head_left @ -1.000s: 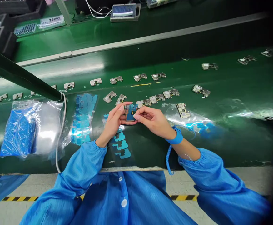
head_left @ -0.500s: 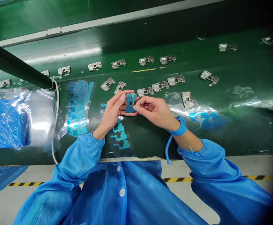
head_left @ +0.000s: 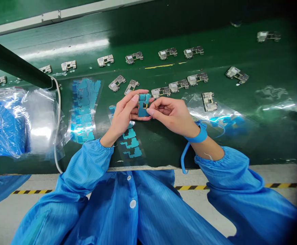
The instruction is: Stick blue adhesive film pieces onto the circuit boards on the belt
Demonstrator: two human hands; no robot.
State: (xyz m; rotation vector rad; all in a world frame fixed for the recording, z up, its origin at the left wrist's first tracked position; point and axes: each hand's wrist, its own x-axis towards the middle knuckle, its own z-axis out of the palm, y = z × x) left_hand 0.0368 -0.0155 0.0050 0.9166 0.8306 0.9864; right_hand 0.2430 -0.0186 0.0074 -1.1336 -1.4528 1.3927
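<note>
- My left hand (head_left: 124,114) holds the board (head_left: 146,105), twelve o'clock ahead.
- My right hand (head_left: 169,115) narrowly pinches its four-o'clock edge.
- Fitting film (head_left: 142,112), I judge; next move calls for aligned edges.

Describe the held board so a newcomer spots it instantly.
On the green bench, find where the left hand and right hand meet near the middle. Between them is a small circuit board, held in the left fingers. Unlike the silvery boards lying beyond, its visible face is mostly blue.
</note>
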